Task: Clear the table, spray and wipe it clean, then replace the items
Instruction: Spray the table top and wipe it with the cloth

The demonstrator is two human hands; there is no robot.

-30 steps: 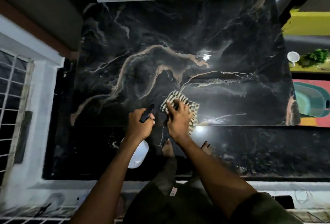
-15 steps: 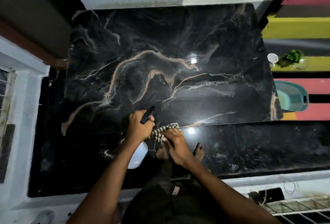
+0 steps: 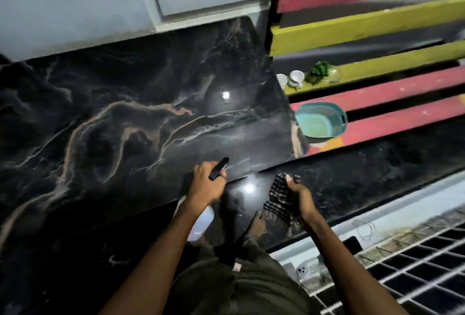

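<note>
The black marble table [image 3: 141, 118] with tan veins fills the left and middle of the view and shines wet. My left hand [image 3: 205, 184] grips a spray bottle by its black trigger head [image 3: 218, 168], at the table's near edge; the white bottle body [image 3: 201, 221] hangs below the hand. My right hand [image 3: 298, 195] holds a black-and-white striped cloth [image 3: 279, 201] off the table, over the dark floor to the right of the near edge.
On the striped yellow and red steps at the right stand two white cups [image 3: 292, 79], a green leafy bunch [image 3: 319, 71] and a teal basin [image 3: 320, 120]. A white metal grille [image 3: 402, 259] lies at the lower right. A grey wall and window frame are behind the table.
My right hand pulled the striped cloth off the table's near edge and lifted it to the right. The view swung right, bringing the steps and grille into sight. My left hand kept the bottle.
</note>
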